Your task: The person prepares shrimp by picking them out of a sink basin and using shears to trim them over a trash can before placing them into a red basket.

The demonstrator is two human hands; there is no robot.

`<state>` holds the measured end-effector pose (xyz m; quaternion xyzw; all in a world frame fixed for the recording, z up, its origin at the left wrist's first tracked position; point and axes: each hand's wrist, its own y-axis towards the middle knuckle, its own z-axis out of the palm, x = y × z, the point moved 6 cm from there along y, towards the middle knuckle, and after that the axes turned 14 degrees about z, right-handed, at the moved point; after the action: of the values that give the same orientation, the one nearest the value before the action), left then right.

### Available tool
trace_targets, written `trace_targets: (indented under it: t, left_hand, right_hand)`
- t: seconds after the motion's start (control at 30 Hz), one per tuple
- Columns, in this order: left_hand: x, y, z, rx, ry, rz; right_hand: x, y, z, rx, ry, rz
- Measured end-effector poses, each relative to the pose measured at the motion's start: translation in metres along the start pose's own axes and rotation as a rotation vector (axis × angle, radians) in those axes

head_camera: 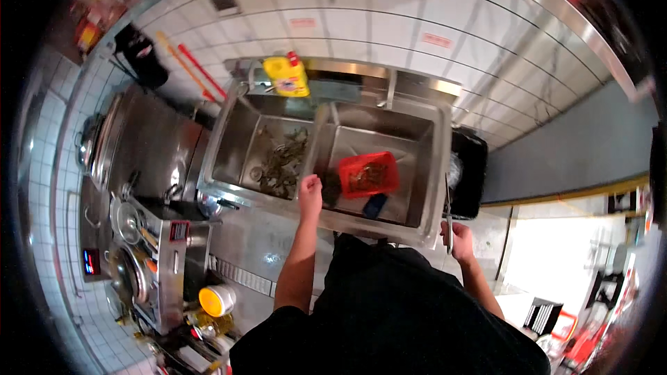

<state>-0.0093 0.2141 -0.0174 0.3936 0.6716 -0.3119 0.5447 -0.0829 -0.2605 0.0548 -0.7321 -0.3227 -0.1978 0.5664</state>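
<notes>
My left hand (311, 187) is over the divider of a stainless steel double sink (312, 151), its fingers curled; whether it pinches something small I cannot tell. In my right hand (458, 239), beyond the sink's right rim, is a long, thin metal tool (448, 219), seen edge-on, perhaps a blade. The left basin holds a loose heap of small greyish-brown items (284, 164), possibly shrimp or crayfish. A red plastic basket (369, 174) with brownish pieces inside sits in the right basin. Beside it lie a dark blue object (374, 206) and a dark mesh-like clump (331, 190).
A black bin (471, 172) with a plastic liner stands right of the sink. On the back ledge stands a yellow jug (286, 77) near a faucet (384, 99). A steel counter (151, 135) and a cart with pans (169, 265) are at left, near a white bucket with yellow lid (216, 300).
</notes>
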Motion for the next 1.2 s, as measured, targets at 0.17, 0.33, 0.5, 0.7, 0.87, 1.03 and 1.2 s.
trace_targets:
  t: [0.17, 0.33, 0.5, 0.7, 0.87, 1.03, 1.2]
  left_hand:
    - [0.039, 0.063, -0.103, -0.266, 0.047, 0.168]
    - [0.111, 0.137, -0.134, -0.056, 0.421, -0.127]
    - [0.186, 0.197, -0.156, 0.208, 0.670, -0.364]
    - [0.284, 0.241, -0.217, 0.273, 0.850, -0.452]
    - [0.321, 0.262, -0.227, 0.331, 0.895, -0.420]
    - [0.306, 0.285, -0.200, 0.337, 0.922, -0.426]
    - [0.311, 0.297, -0.188, 0.146, 0.736, -0.390]
  right_hand:
    - [0.031, 0.002, 0.077, 0.129, -0.172, -0.044]
    - [0.068, -0.025, 0.149, 0.180, -0.428, 0.055]
    - [0.026, -0.024, 0.169, 0.138, -0.475, 0.135]
    - [0.040, -0.046, 0.199, 0.082, -0.529, 0.202]
    - [0.034, -0.043, 0.207, 0.068, -0.482, 0.265]
    - [0.005, -0.025, 0.205, 0.065, -0.525, 0.188]
    - [-0.003, -0.017, 0.205, 0.057, -0.501, 0.246]
